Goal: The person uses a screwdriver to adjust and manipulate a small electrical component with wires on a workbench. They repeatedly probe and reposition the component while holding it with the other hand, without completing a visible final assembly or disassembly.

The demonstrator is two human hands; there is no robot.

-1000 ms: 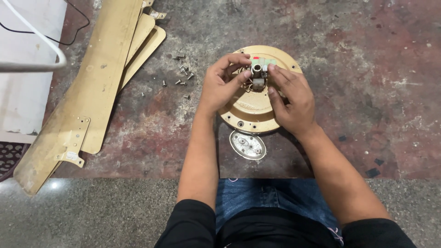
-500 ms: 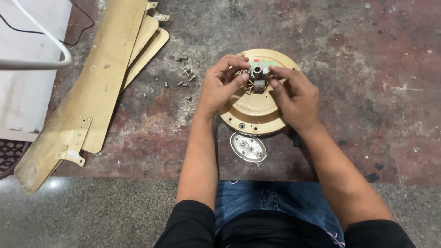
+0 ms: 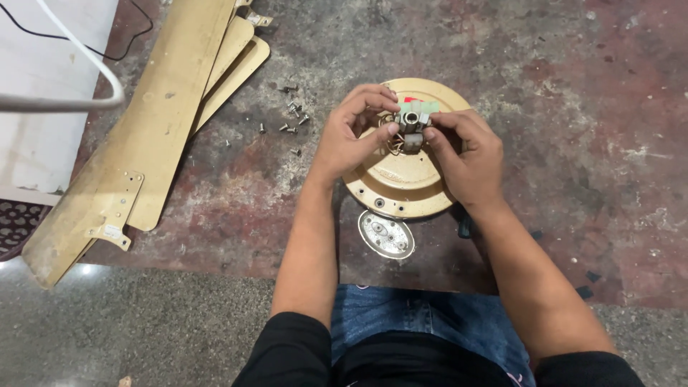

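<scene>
A round tan ceiling-fan motor housing (image 3: 398, 188) lies flat on the stained floor. At its centre stands a short metal shaft with a pale green terminal block (image 3: 418, 109) and thin wires on top. My left hand (image 3: 350, 134) pinches the block and shaft from the left. My right hand (image 3: 464, 153) grips the same piece from the right, fingertips on the green block. Both hands cover part of the housing's top.
Several tan fan blades (image 3: 147, 126) with metal brackets lie stacked at the left. Several loose screws (image 3: 289, 120) are scattered between blades and housing. A small oval metal plate (image 3: 386, 233) lies just in front of the housing. A white board and cable are at far left.
Both hands stayed on the fan's centre piece with only small finger shifts. The view has moved slightly.
</scene>
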